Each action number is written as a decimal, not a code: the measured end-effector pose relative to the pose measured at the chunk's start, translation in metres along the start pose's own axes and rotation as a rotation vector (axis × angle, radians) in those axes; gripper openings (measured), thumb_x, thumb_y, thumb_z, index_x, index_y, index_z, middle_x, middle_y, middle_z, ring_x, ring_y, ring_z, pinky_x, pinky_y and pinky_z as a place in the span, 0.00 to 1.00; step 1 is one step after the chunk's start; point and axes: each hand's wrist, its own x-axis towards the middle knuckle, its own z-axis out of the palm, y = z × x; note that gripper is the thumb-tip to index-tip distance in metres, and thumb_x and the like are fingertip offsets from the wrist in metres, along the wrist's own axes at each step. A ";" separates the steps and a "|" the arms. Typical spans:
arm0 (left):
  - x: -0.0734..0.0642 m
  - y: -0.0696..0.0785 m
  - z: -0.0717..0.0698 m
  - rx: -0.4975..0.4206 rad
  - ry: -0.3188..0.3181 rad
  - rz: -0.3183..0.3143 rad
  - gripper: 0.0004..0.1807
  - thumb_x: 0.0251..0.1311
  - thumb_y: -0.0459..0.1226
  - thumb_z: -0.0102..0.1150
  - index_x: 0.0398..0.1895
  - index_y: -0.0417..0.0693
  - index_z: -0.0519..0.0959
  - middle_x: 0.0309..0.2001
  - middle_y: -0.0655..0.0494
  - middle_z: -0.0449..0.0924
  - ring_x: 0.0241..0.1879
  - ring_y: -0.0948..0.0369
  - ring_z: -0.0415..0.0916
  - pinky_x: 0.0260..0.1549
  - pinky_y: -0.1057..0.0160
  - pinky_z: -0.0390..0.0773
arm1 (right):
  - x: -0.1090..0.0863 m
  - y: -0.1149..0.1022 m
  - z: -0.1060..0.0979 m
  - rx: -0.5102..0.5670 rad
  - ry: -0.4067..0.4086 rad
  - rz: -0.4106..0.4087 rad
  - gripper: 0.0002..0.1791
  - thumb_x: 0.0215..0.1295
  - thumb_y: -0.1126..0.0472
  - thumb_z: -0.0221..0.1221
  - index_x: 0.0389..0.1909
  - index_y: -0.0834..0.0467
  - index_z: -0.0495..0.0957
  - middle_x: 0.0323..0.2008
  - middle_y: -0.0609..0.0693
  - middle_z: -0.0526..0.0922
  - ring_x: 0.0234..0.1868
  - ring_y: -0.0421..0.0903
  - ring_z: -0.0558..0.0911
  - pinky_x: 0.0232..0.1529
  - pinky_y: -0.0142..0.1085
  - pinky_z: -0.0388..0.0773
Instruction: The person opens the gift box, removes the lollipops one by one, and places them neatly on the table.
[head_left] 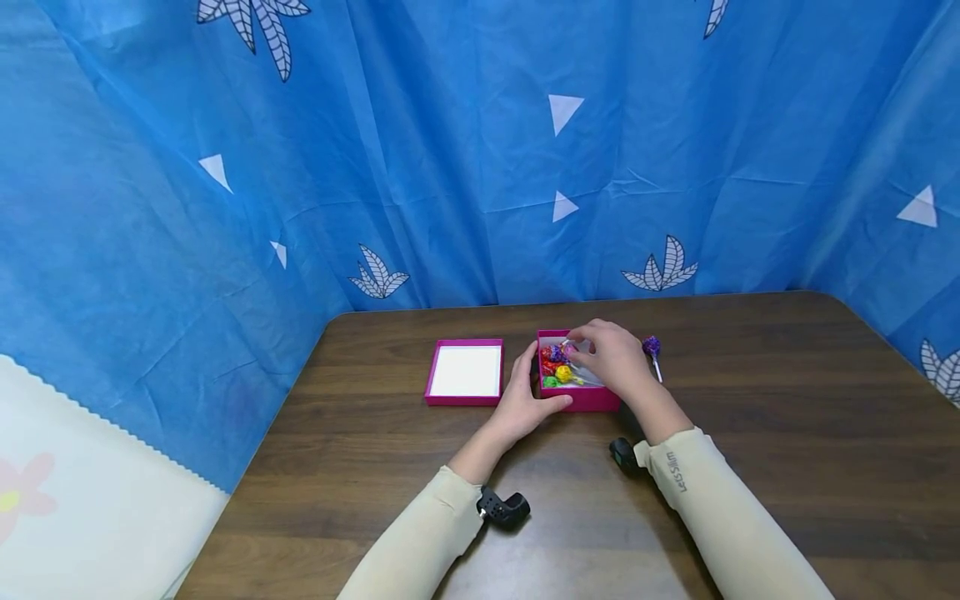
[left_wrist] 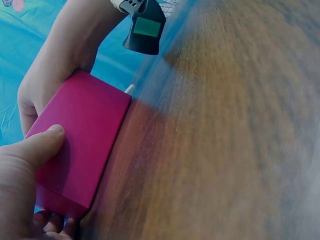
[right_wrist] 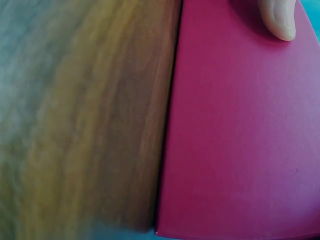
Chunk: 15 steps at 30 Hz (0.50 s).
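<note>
An uncovered magenta box (head_left: 581,401) stands on the table, with several wrapped lollipops inside, among them a yellow lollipop (head_left: 563,374) and a green lollipop (head_left: 551,382). My left hand (head_left: 521,409) grips its near left corner, the thumb (left_wrist: 42,145) on the front wall and the fingers along the left side. Reaching over the box from the right, my right hand (head_left: 611,357) pinches a pink-and-purple lollipop (head_left: 567,352) among the others. The right wrist view holds mostly the magenta front wall (right_wrist: 235,130); the right fingers are hidden there.
Left of the box lies a magenta lid (head_left: 465,400) with its white inside facing up. One purple lollipop (head_left: 652,347) rests on the wooden table (head_left: 780,417) just right of the box. A blue curtain (head_left: 450,167) hangs behind the table's far edge.
</note>
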 end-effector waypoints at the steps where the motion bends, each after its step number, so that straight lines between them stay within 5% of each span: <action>1: 0.000 0.000 0.000 0.001 0.001 0.000 0.54 0.58 0.48 0.70 0.80 0.67 0.43 0.79 0.52 0.47 0.77 0.50 0.52 0.75 0.45 0.60 | 0.000 0.000 0.000 -0.006 -0.003 -0.002 0.20 0.61 0.54 0.69 0.54 0.53 0.84 0.47 0.54 0.85 0.45 0.52 0.81 0.47 0.50 0.82; 15: 0.001 -0.002 0.001 0.005 0.005 -0.004 0.54 0.58 0.49 0.70 0.80 0.68 0.44 0.79 0.53 0.48 0.77 0.50 0.52 0.74 0.45 0.60 | 0.002 -0.001 0.001 -0.106 -0.021 -0.059 0.23 0.55 0.57 0.74 0.53 0.53 0.84 0.47 0.55 0.86 0.51 0.55 0.82 0.53 0.54 0.82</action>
